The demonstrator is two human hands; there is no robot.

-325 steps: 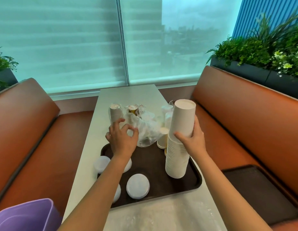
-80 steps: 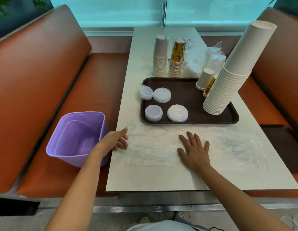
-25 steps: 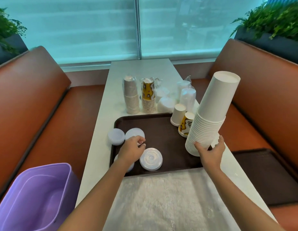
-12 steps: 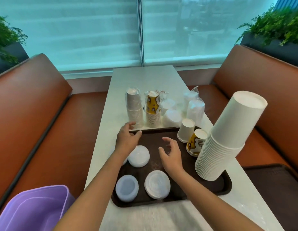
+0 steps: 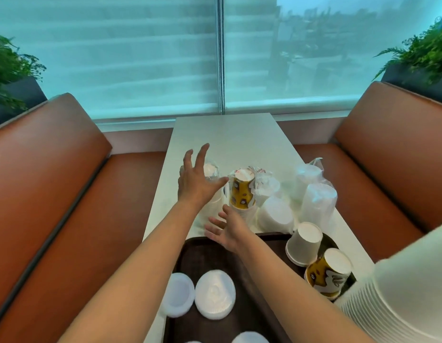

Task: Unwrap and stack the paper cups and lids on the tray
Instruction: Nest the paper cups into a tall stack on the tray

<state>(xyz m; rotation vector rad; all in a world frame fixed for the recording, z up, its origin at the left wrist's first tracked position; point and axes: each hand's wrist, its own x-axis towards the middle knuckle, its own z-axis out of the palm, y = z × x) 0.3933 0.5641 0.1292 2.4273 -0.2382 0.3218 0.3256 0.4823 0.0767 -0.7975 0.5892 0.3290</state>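
The wrapped sleeve of white cups (image 5: 211,173) stands on the table (image 5: 229,134) beyond the tray (image 5: 249,288), directly under the left hand (image 5: 196,180), whose fingers are spread wide and grip nothing yet; whether the palm touches the plastic I cannot tell. Just right of that hand stands the wrapped yellow-printed sleeve (image 5: 242,191), with the right hand (image 5: 227,230) open and empty below it. Further right lie wrapped lid packs (image 5: 316,206). Already on the tray: loose lids (image 5: 215,294), two small cup stacks (image 5: 305,243) and a tall white stack (image 5: 407,293). By my reckoning, about half remains.

Bare forearms, no sleeves; hands (image 5: 200,184) ungloved, ringless.
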